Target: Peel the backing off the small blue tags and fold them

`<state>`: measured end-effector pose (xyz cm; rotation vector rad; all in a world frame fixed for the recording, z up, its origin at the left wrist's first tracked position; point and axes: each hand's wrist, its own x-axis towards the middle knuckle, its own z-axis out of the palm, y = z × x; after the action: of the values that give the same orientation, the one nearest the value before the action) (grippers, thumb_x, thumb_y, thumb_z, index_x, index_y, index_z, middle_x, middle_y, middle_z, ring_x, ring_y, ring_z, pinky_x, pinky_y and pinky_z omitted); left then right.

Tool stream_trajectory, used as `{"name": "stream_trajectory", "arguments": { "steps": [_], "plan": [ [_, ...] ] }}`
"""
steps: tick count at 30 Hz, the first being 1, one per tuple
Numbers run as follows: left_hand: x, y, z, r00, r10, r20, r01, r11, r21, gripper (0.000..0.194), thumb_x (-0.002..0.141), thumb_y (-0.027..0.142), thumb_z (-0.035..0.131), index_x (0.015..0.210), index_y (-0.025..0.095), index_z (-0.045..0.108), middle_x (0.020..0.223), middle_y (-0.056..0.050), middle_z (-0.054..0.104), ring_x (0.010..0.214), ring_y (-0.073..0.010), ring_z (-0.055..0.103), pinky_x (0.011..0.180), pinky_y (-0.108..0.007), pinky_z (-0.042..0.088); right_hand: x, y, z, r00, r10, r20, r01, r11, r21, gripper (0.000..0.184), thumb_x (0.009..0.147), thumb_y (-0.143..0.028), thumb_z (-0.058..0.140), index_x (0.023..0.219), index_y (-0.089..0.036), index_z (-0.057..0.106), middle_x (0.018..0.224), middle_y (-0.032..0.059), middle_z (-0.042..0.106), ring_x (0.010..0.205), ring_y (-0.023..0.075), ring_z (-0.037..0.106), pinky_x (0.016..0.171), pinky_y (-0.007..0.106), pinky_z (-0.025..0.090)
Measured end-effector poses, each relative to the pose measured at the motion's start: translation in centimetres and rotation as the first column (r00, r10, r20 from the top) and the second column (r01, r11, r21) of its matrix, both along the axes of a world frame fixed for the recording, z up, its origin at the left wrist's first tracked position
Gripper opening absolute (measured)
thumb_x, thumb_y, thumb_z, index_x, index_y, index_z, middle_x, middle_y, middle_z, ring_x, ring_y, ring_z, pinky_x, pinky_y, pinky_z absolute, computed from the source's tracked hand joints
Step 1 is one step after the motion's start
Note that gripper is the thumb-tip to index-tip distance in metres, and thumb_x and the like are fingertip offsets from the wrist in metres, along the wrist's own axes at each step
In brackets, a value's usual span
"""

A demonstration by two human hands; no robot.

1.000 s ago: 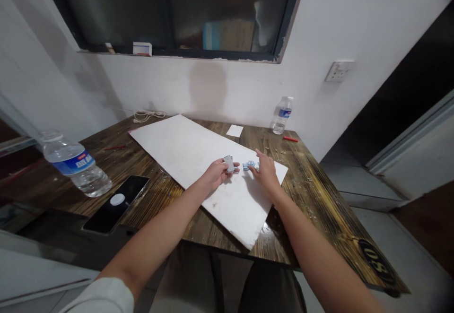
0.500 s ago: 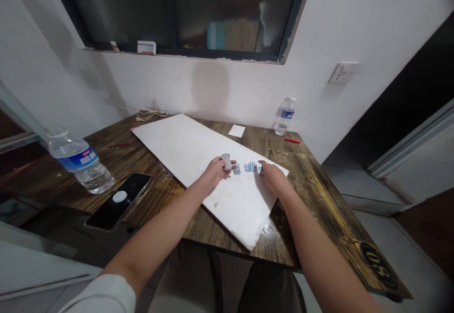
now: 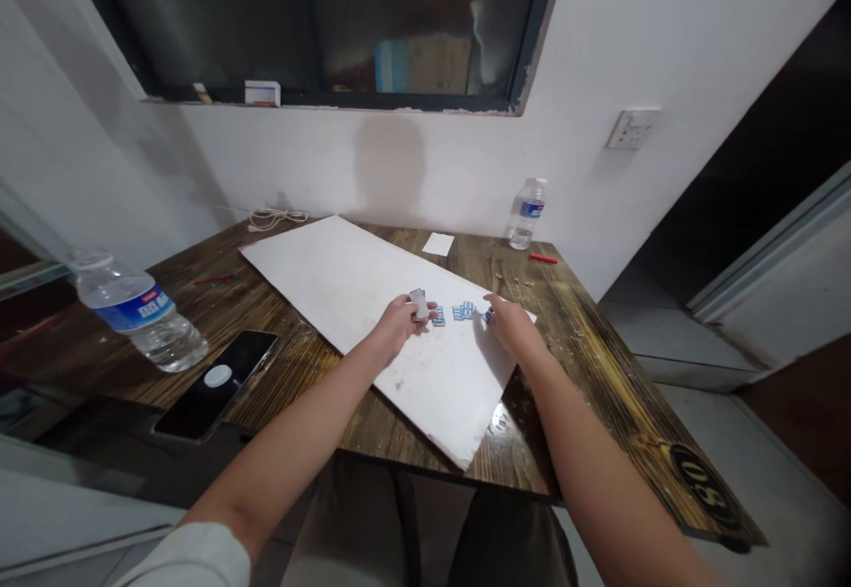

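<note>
Small grey cards [image 3: 418, 305], a stack, are held upright-tilted in the left hand [image 3: 394, 325], pinched between thumb and fingers; pale backs shown, a loose grip probably chosen so single pieces can be slid off. Held low over the white board [image 3: 425, 383], toward its far long edge. Just beside the left fingertips, a blue-and-white card group [image 3: 439, 316] is laid on the board. A second cluster [image 3: 464, 311] is spread to its right, nearer the board's right corner; pieces overlapped, likely for lack of spacing. Further right, a third group [image 3: 487, 315] is partly covered by the right hand [image 3: 511, 327]. Right fingers curled, narrow; whether a card is gripped cannot be told. Card markings too small to be read.

Board laid aslant on the wooden table [image 3: 598, 365], near corner brought close to the table's front edge, presumably for easy reach. A paper slip [image 3: 439, 244] is placed beyond the board's far edge. By the table's far right corner: a small bottle [image 3: 528, 215], a red stick [image 3: 543, 258]. Left side: a large bottle [image 3: 139, 312] and a phone [image 3: 239, 374], a white lid [image 3: 218, 376] rested on it; set aside, it seems, so the forearms are not hindered.
</note>
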<state>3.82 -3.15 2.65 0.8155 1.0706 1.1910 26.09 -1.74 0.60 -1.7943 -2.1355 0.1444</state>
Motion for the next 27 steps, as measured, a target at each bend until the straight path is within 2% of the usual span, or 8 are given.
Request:
{"name": "stream_trajectory", "arguments": {
  "steps": [2,4,6,8,11,18,27],
  "plan": [
    [-0.05,0.06,-0.04,1.0,0.0,-0.002,0.0,1.0,-0.002,0.021,0.077,0.0,0.047,0.093,0.014,0.048,0.101,-0.016,0.068,0.073,-0.0171,0.069,0.053,-0.022,0.047,0.43,0.39,-0.08,0.998,0.001,-0.059,0.001,0.999,0.033,0.049,0.08,-0.003,0.047,0.127,-0.014,0.054,0.111,0.0146,0.067,0.097,0.0223,0.063,0.079,0.028,0.044],
    [-0.08,0.1,-0.09,1.0,0.001,-0.001,-0.001,1.0,-0.003,0.021,0.077,0.0,0.047,0.093,0.014,0.048,0.101,-0.016,0.068,0.073,-0.0172,0.069,0.053,-0.022,0.047,0.79,0.65,-0.04,0.997,0.001,-0.083,0.001,0.999,0.036,0.039,0.078,-0.002,0.049,0.113,-0.014,0.063,0.108,0.0126,0.069,0.098,0.0207,0.063,0.081,0.026,0.044],
    [-0.1,0.11,-0.13,1.0,0.0,-0.003,0.0,1.0,-0.006,0.022,0.076,0.0,0.048,0.093,0.014,0.048,0.1,-0.016,0.069,0.072,-0.0172,0.069,0.053,-0.022,0.047,1.01,0.67,0.14,0.997,0.003,-0.072,-0.005,1.0,-0.022,0.024,0.078,-0.006,0.054,0.093,-0.015,0.07,0.096,0.0101,0.071,0.09,0.0199,0.064,0.077,0.025,0.044],
    [-0.11,0.11,-0.17,1.0,-0.001,0.0,0.001,1.0,-0.007,0.022,0.076,0.0,0.05,0.092,0.014,0.049,0.1,-0.016,0.069,0.073,-0.0172,0.069,0.054,-0.022,0.047,1.08,0.51,0.36,0.999,0.018,-0.05,-0.022,0.996,-0.087,0.014,0.077,-0.012,0.06,0.083,-0.016,0.072,0.087,0.0082,0.072,0.082,0.0193,0.065,0.073,0.025,0.044],
    [-0.13,0.13,-0.26,1.0,-0.002,0.017,0.002,1.0,-0.005,0.022,0.074,0.001,0.052,0.091,0.014,0.049,0.099,-0.015,0.068,0.074,-0.0181,0.069,0.054,-0.022,0.047,1.04,0.26,0.51,0.998,0.065,-0.017,-0.066,0.994,-0.087,0.019,0.075,-0.014,0.064,0.09,-0.018,0.073,0.092,0.0078,0.072,0.084,0.0196,0.065,0.072,0.024,0.043],
    [-0.18,0.37,-0.62,1.0,-0.006,0.016,0.006,1.0,-0.005,0.022,0.074,0.001,0.053,0.09,0.014,0.05,0.096,-0.015,0.068,0.073,-0.0189,0.069,0.054,-0.023,0.048,1.04,0.45,0.13,0.991,0.123,0.05,-0.121,0.992,-0.038,0.035,0.072,-0.007,0.056,0.102,-0.016,0.071,0.101,0.0096,0.071,0.094,0.0208,0.063,0.078,0.024,0.042],
    [-0.15,0.35,-0.57,1.0,-0.007,0.003,0.007,1.0,-0.007,0.026,0.073,0.0,0.051,0.095,0.013,0.05,0.099,-0.017,0.068,0.075,-0.0197,0.07,0.055,-0.024,0.049,0.77,0.32,-0.12,0.992,0.107,0.06,-0.108,0.994,0.004,0.042,0.075,-0.005,0.05,0.112,-0.016,0.065,0.107,0.0112,0.067,0.095,0.0212,0.061,0.081,0.026,0.042]
  ]
}}
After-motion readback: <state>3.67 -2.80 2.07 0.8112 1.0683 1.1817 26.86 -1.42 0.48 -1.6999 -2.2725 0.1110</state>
